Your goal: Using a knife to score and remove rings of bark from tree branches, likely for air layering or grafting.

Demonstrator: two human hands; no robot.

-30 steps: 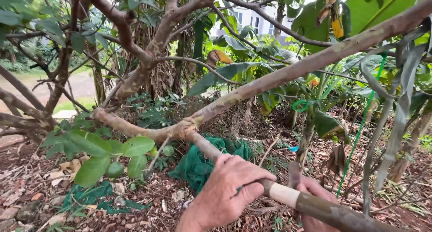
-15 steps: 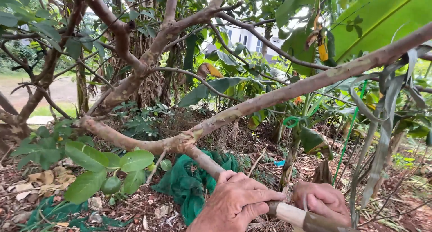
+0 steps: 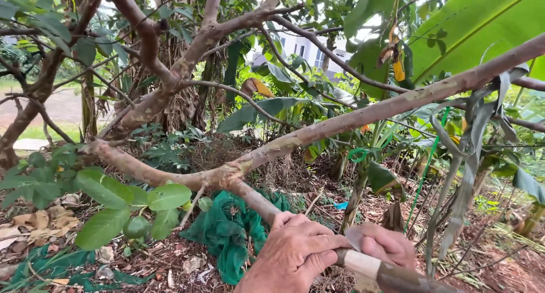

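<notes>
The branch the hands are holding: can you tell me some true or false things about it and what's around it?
1. The left hand is wrapped around the branch. True.
2. A pale strip with no bark shows on the branch between the two hands. True.
3. The right hand is high up in the leaves, away from the branch. False: it is low down beside the branch, close to the left hand.
4. The netting on the ground under the branch is red. False: it is dark green.
5. A round green fruit hangs among the leaves at the left. True.
</notes>
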